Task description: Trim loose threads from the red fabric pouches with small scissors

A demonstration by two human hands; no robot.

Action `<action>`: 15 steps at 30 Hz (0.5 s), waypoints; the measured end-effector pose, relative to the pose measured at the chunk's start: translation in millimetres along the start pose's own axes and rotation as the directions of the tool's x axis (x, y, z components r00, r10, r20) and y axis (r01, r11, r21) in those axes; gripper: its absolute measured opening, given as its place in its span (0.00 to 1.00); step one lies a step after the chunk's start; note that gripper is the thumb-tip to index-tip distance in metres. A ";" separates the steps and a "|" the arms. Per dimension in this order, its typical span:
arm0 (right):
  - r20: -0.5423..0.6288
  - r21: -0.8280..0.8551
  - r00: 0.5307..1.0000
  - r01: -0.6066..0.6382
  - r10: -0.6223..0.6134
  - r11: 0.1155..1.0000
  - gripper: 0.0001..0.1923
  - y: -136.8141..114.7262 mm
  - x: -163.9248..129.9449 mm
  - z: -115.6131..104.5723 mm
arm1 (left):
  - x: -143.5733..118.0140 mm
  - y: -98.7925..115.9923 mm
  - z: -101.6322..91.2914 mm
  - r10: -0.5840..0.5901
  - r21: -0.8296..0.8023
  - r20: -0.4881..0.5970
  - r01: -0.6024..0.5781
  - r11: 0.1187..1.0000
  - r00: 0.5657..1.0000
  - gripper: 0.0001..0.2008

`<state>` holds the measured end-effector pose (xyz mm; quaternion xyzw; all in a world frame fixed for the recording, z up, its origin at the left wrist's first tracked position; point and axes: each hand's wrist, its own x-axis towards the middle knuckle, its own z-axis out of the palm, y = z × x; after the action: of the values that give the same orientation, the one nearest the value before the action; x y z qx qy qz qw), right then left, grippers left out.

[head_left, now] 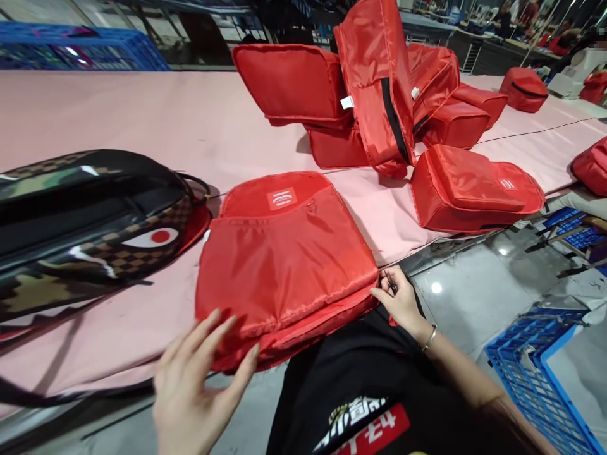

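A red fabric bag lining (289, 265) lies on the pink-covered table, its lower edge over the near side. It has a wide pocket and a small white-printed label patch (282, 199) near the top. My left hand (199, 373) is at its lower left corner, fingers spread; whether the fingertips touch the cloth is unclear. At the lower right corner, my right hand (403, 303) has thumb and fingers closed by the lining's edge. A small dark thing shows between those fingers, too little of it visible to name.
A black backpack with camouflage, checks and a shark face (95, 234) lies on the left. Behind stands a pile of red linings (374, 82); another red lining (474, 189) lies to the right. Blue crates (535, 373) (85, 50) stand at lower right and upper left.
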<state>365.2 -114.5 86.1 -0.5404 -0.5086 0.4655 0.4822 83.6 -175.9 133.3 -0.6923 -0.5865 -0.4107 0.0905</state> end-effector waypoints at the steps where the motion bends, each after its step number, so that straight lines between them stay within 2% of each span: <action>1: -0.002 0.005 1.000 0.008 -0.008 1.000 0.14 0.8 1.9 2.9 | 4.2 3.8 0.3 0.066 -0.013 0.022 -0.065 0.998 0.998 0.26; 4: -0.016 -0.011 0.998 0.058 -0.058 0.998 0.14 4.8 12.9 8.3 | 15.2 13.9 13.6 0.256 -0.036 0.071 -0.254 0.967 0.964 0.19; 6: -0.026 -0.031 0.996 0.090 -0.091 0.995 0.13 7.0 20.3 8.6 | 21.7 17.3 29.6 0.320 -0.024 0.096 -0.319 0.947 0.943 0.10; 8: -0.044 -0.039 0.993 0.105 -0.106 0.994 0.13 7.4 23.9 7.3 | 27.5 17.8 46.2 0.307 0.027 0.080 -0.310 0.950 0.948 0.04; 12: -0.152 -0.077 0.972 0.172 -0.182 0.982 0.09 3.9 15.7 4.5 | 32.5 19.4 65.4 0.236 0.113 0.002 -0.235 0.965 0.972 0.05; 13: -0.131 -0.111 0.963 0.221 -0.234 0.969 0.08 3.1 11.6 4.3 | 30.6 22.1 66.5 0.223 0.107 -0.014 -0.220 0.970 0.975 0.05; 15: 0.021 -0.195 0.939 0.341 -0.343 0.920 0.08 2.3 4.3 5.1 | 20.8 31.2 65.9 0.189 0.057 -0.070 -0.185 0.981 0.979 0.07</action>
<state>360.6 -110.0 83.2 -0.4913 -0.6350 0.3181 0.5041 141.2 -129.8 115.9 -0.7260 -0.5250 -0.4112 0.1678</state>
